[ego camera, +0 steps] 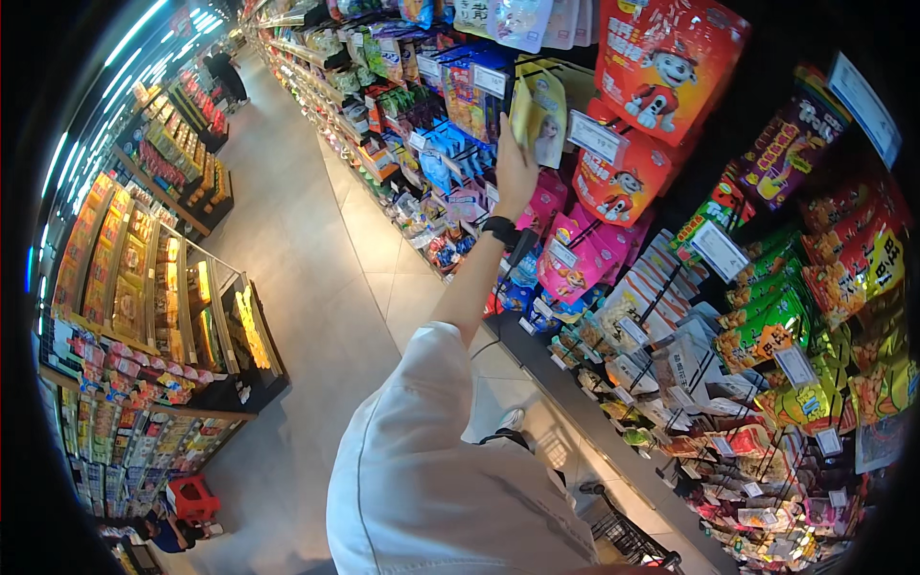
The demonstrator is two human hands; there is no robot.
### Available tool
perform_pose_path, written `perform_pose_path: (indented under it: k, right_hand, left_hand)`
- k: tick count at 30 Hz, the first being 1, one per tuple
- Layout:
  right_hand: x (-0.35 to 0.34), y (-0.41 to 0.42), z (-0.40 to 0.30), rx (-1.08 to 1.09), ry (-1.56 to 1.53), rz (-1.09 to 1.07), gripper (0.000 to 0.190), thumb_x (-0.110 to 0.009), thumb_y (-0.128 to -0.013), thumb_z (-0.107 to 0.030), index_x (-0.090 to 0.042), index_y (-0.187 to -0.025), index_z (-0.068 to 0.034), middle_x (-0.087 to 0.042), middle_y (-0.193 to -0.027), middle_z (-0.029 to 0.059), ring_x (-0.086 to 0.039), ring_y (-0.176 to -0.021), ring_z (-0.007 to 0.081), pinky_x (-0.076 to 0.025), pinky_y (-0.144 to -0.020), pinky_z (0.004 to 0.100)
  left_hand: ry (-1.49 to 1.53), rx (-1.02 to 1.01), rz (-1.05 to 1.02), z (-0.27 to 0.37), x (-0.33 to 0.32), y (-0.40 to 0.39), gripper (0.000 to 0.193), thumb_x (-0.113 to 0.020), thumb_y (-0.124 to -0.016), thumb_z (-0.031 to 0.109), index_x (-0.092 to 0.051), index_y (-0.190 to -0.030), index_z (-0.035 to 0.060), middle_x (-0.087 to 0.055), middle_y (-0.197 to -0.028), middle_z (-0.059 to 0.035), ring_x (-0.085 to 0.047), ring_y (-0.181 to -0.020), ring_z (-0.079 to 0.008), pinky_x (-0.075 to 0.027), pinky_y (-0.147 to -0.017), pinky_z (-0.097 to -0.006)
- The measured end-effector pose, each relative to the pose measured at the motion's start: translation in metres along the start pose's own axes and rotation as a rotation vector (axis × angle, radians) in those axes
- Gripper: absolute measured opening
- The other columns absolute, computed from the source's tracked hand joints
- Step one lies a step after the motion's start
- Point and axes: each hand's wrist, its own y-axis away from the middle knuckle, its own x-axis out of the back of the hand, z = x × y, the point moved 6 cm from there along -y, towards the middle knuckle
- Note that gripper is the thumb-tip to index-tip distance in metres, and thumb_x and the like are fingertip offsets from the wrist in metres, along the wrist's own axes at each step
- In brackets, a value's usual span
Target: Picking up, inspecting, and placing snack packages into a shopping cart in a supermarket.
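Observation:
My left hand point(516, 172) reaches up to the hanging rack, a dark band on its wrist. Its fingers lie against the left side of a yellow pouch point(548, 122) with a printed figure on its front. The pouch hangs from a black hook and leans slightly. The thumb is hidden, so whether the hand grips the pouch is unclear. Left of it hangs an orange and purple snack bag point(467, 97) behind a price tag point(489, 80). To the right are red pouches point(622, 176) with a cartoon dog, and pink pouches point(571, 262) hang below. My right hand is out of view.
Hooks and price tags jut from the rack, including a tag point(595, 136) beside the yellow pouch. A black shopping cart point(625, 528) stands by the rack's base. Across the aisle floor point(287, 237) are a display shelf point(144, 273), a red stool point(192, 498) and a person point(169, 532).

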Motion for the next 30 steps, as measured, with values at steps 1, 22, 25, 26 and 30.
perform_pose_path:
  k: [1, 22, 25, 26, 30]
  right_hand:
    - [0.006, 0.006, 0.007, -0.003, -0.005, 0.016, 0.068, -0.042, -0.102, -0.051, -0.052, -0.133, 0.008, -0.057, -0.130, 0.0282, -0.058, -0.118, 0.0373, -0.045, -0.099, 0.0423]
    - [0.164, 0.151, 0.032, -0.190, -0.013, -0.106, 0.039, -0.047, -0.103, -0.017, -0.054, -0.134, 0.006, -0.063, -0.126, 0.0231, -0.060, -0.115, 0.0327, -0.046, -0.098, 0.0391]
    - [0.199, 0.137, 0.094, -0.118, -0.072, 0.306, 0.047, -0.045, -0.106, -0.027, -0.047, -0.143, 0.001, -0.050, -0.143, 0.0205, -0.048, -0.131, 0.0288, -0.037, -0.109, 0.0351]
    - [0.200, 0.132, 0.074, -0.063, 0.002, 0.295, 0.051, -0.046, -0.106, -0.031, -0.044, -0.145, 0.002, -0.049, -0.143, 0.0196, -0.047, -0.132, 0.0274, -0.035, -0.111, 0.0345]
    - [0.214, 0.117, -0.014, -0.321, -1.156, 0.357, 0.050, -0.048, -0.105, -0.041, -0.051, -0.138, -0.004, -0.056, -0.136, 0.0108, -0.055, -0.124, 0.0205, -0.042, -0.106, 0.0331]
  left_hand:
    - [-0.032, -0.005, 0.014, 0.022, 0.009, 0.005, 0.074, -0.051, -0.084, -0.008, -0.027, -0.153, 0.0020, -0.050, -0.138, -0.0291, -0.055, -0.120, -0.0438, -0.046, -0.098, -0.0438]
    - [0.133, 0.428, -0.377, 0.171, 0.099, 0.188, 0.042, -0.055, -0.092, 0.017, -0.056, -0.127, -0.0070, -0.062, -0.113, -0.0125, -0.053, -0.098, -0.0221, -0.043, -0.091, -0.0351]
    - [0.539, 0.680, -0.603, 0.226, 0.061, 0.235, 0.038, -0.065, -0.094, 0.017, -0.057, -0.124, -0.0062, -0.065, -0.112, -0.0088, -0.060, -0.099, -0.0159, -0.049, -0.088, -0.0301]
    - [0.589, 0.655, -0.683, 0.246, 0.060, 0.248, 0.037, -0.065, -0.096, 0.017, -0.057, -0.124, -0.0059, -0.065, -0.112, -0.0084, -0.061, -0.101, -0.0147, -0.049, -0.088, -0.0287]
    - [0.732, 0.625, -1.003, 0.334, 0.040, 0.305, 0.034, -0.063, -0.098, 0.015, -0.057, -0.126, -0.0044, -0.065, -0.113, -0.0067, -0.062, -0.100, -0.0121, -0.049, -0.087, -0.0266]
